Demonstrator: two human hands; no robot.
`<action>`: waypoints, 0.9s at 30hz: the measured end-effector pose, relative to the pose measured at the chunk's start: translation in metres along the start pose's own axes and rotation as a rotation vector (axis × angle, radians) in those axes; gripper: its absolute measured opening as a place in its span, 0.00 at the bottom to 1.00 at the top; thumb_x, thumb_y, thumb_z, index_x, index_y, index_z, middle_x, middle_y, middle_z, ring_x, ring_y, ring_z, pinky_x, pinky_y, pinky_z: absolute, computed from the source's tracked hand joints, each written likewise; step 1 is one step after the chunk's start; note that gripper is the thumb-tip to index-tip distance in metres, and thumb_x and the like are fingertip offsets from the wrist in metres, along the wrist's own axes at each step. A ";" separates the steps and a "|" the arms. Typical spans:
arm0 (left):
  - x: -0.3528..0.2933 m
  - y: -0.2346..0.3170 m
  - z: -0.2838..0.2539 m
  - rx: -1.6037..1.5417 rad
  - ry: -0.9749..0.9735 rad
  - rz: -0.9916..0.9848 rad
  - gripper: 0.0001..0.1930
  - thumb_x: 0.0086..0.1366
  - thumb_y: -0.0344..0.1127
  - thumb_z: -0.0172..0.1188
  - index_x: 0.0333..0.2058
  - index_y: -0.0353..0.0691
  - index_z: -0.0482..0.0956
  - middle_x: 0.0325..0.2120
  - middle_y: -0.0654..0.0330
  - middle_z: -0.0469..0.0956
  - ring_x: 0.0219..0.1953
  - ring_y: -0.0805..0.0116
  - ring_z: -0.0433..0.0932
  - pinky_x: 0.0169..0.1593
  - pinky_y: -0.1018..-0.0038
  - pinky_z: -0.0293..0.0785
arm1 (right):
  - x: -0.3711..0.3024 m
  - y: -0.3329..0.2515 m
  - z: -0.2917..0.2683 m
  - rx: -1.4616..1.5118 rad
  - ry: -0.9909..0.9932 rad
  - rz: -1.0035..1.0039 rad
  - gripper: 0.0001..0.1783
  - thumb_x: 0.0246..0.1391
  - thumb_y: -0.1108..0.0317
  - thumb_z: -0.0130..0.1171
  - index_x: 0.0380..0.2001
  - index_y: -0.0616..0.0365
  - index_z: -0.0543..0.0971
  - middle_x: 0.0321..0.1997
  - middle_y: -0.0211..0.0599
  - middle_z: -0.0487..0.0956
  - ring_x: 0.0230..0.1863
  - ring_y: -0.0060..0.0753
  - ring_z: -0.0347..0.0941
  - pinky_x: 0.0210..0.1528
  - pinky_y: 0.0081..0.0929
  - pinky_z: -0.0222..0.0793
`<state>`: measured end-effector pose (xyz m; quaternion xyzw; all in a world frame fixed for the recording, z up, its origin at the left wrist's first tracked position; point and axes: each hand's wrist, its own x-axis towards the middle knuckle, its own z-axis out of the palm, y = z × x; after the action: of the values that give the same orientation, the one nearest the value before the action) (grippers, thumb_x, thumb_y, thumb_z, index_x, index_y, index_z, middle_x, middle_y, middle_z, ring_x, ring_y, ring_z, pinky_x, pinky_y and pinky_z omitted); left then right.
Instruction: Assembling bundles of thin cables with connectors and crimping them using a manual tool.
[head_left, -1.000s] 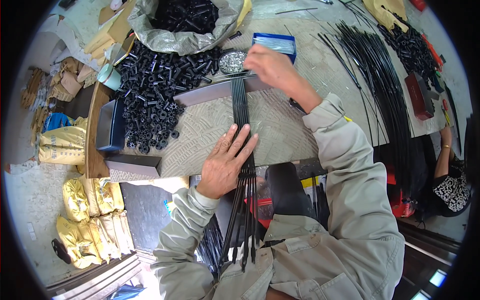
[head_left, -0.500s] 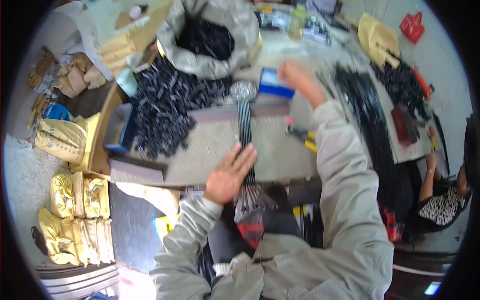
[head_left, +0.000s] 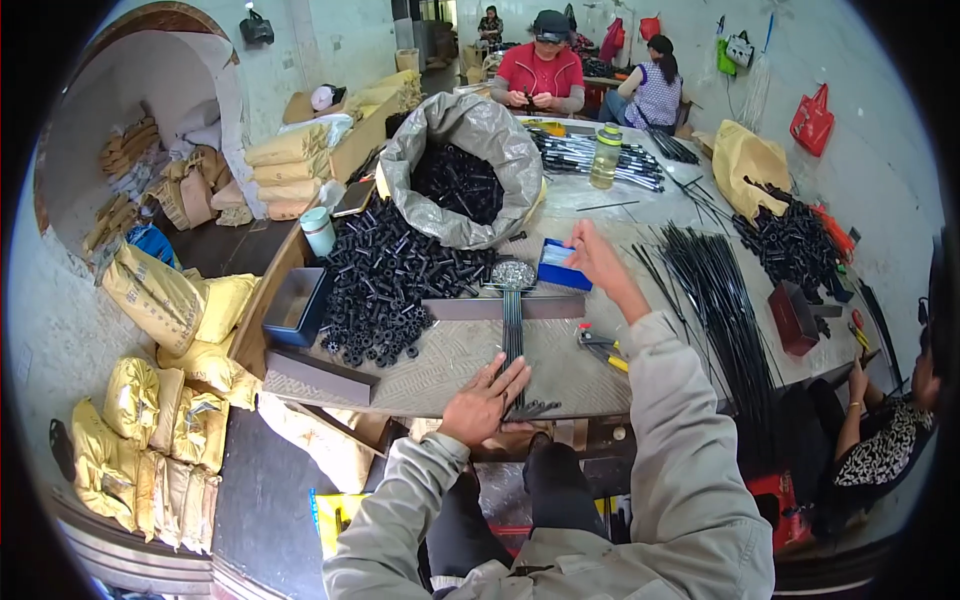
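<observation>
My left hand (head_left: 487, 402) lies with its fingers apart over a bundle of thin black rods (head_left: 513, 330) near the table's front edge. The rods' far ends reach a dish of small shiny metal pieces (head_left: 512, 274); their near ends fan out beside my fingers. My right hand (head_left: 600, 262) is raised at the right side of a small blue box (head_left: 562, 278) with pale contents. Its fingers are pinched together, and anything between them is too small to make out. Pliers with yellow handles (head_left: 604, 350) lie to the right of the rods.
A heap of black plastic parts (head_left: 375, 285) spreads left of the dish, below a grey sack (head_left: 400, 165) of similar parts. Long black rods (head_left: 715, 310) lie at the right. A bottle (head_left: 605, 158) stands farther back. Co-workers sit at the far side (head_left: 545, 75) and right (head_left: 880, 430).
The view has tilted up, bringing the far room and co-workers into sight. My right hand, blurred before, now shows sharply beside the blue box. My left hand stays on the rods.
</observation>
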<state>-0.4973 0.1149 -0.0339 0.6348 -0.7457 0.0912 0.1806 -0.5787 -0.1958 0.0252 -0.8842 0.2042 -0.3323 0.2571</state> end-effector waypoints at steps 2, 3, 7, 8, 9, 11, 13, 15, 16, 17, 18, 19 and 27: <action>-0.002 0.002 -0.004 0.018 0.027 0.009 0.43 0.48 0.62 0.54 0.58 0.40 0.57 0.59 0.57 0.57 0.60 0.53 0.55 0.61 0.67 0.54 | -0.038 -0.059 -0.017 0.474 -0.070 0.112 0.10 0.57 0.72 0.41 0.43 0.59 0.61 0.31 0.39 0.75 0.17 0.22 0.67 0.19 0.20 0.62; -0.003 0.005 -0.008 0.037 0.024 0.009 0.43 0.49 0.60 0.55 0.59 0.40 0.57 0.59 0.56 0.57 0.61 0.54 0.54 0.61 0.67 0.54 | -0.060 -0.083 -0.026 0.449 -0.114 0.120 0.11 0.59 0.72 0.40 0.45 0.58 0.59 0.30 0.37 0.75 0.16 0.17 0.65 0.18 0.15 0.59; 0.001 0.007 -0.020 -0.142 0.058 0.029 0.42 0.51 0.54 0.58 0.59 0.40 0.54 0.60 0.55 0.55 0.62 0.57 0.53 0.61 0.68 0.53 | -0.124 -0.139 -0.069 0.477 -0.088 0.025 0.11 0.58 0.72 0.41 0.44 0.59 0.64 0.29 0.34 0.75 0.16 0.15 0.62 0.18 0.14 0.57; 0.002 0.003 -0.023 -0.357 0.097 0.017 0.41 0.52 0.51 0.60 0.60 0.40 0.53 0.60 0.55 0.55 0.62 0.58 0.53 0.61 0.68 0.53 | -0.136 -0.151 -0.078 0.469 -0.088 0.015 0.10 0.58 0.72 0.42 0.43 0.59 0.66 0.29 0.33 0.75 0.16 0.15 0.62 0.18 0.14 0.57; 0.001 0.004 -0.026 -0.577 0.130 -0.002 0.40 0.53 0.47 0.61 0.60 0.40 0.52 0.60 0.55 0.54 0.62 0.60 0.53 0.61 0.68 0.52 | -0.152 -0.166 -0.087 0.464 -0.089 0.014 0.09 0.57 0.72 0.43 0.41 0.59 0.68 0.28 0.33 0.75 0.16 0.14 0.62 0.17 0.14 0.56; 0.010 0.020 -0.066 -1.200 0.027 -0.119 0.35 0.54 0.34 0.63 0.59 0.37 0.56 0.56 0.54 0.63 0.58 0.66 0.61 0.58 0.70 0.57 | -0.168 -0.202 -0.105 0.327 -0.068 -0.082 0.07 0.55 0.73 0.46 0.37 0.60 0.71 0.28 0.33 0.75 0.17 0.16 0.63 0.18 0.16 0.57; 0.021 0.029 -0.092 -1.389 0.054 -0.140 0.28 0.56 0.27 0.59 0.55 0.34 0.62 0.48 0.56 0.72 0.51 0.72 0.68 0.54 0.75 0.62 | -0.173 -0.221 -0.107 0.189 -0.053 -0.177 0.05 0.53 0.74 0.49 0.33 0.60 0.73 0.27 0.33 0.74 0.17 0.19 0.65 0.18 0.18 0.58; 0.032 0.041 -0.120 -1.432 0.115 -0.133 0.24 0.57 0.26 0.57 0.53 0.34 0.65 0.45 0.56 0.74 0.48 0.73 0.70 0.52 0.77 0.64 | -0.168 -0.234 -0.100 -0.113 0.162 -0.584 0.05 0.47 0.78 0.55 0.30 0.60 0.75 0.27 0.35 0.73 0.18 0.27 0.67 0.20 0.21 0.62; 0.033 0.045 -0.126 -1.456 0.195 -0.101 0.20 0.58 0.25 0.56 0.50 0.33 0.69 0.42 0.55 0.76 0.45 0.74 0.73 0.50 0.78 0.67 | -0.168 -0.235 -0.094 -0.103 0.159 -0.574 0.05 0.47 0.78 0.55 0.30 0.60 0.75 0.27 0.35 0.73 0.18 0.27 0.67 0.20 0.21 0.62; 0.032 0.046 -0.126 -1.454 0.192 -0.105 0.20 0.58 0.25 0.56 0.50 0.33 0.69 0.42 0.55 0.76 0.45 0.74 0.73 0.50 0.78 0.67 | -0.165 -0.235 -0.089 -0.118 0.192 -0.587 0.07 0.46 0.78 0.55 0.31 0.59 0.76 0.27 0.36 0.72 0.19 0.29 0.68 0.20 0.22 0.63; 0.031 0.047 -0.128 -1.414 0.199 -0.127 0.18 0.58 0.25 0.56 0.49 0.33 0.70 0.41 0.56 0.76 0.44 0.74 0.73 0.49 0.79 0.67 | -0.164 -0.234 -0.084 -0.133 0.228 -0.602 0.08 0.45 0.79 0.56 0.32 0.59 0.76 0.27 0.36 0.72 0.20 0.32 0.68 0.21 0.23 0.64; 0.031 0.047 -0.131 -1.372 0.207 -0.146 0.16 0.59 0.25 0.55 0.47 0.33 0.72 0.39 0.56 0.77 0.42 0.74 0.74 0.48 0.80 0.68 | -0.163 -0.232 -0.082 -0.150 0.266 -0.619 0.10 0.44 0.80 0.57 0.32 0.59 0.76 0.27 0.36 0.71 0.20 0.34 0.69 0.21 0.24 0.65; 0.029 0.052 -0.135 -1.198 0.239 -0.106 0.12 0.59 0.25 0.54 0.42 0.33 0.76 0.31 0.57 0.79 0.35 0.72 0.77 0.43 0.79 0.71 | -0.168 -0.205 -0.067 0.176 0.117 -0.446 0.17 0.46 0.80 0.53 0.41 0.54 0.78 0.28 0.35 0.69 0.26 0.31 0.65 0.26 0.20 0.61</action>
<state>-0.5313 0.1473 0.1057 0.4446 -0.6095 -0.2824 0.5925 -0.7026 0.0330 0.1083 -0.8609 -0.0113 -0.4480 0.2409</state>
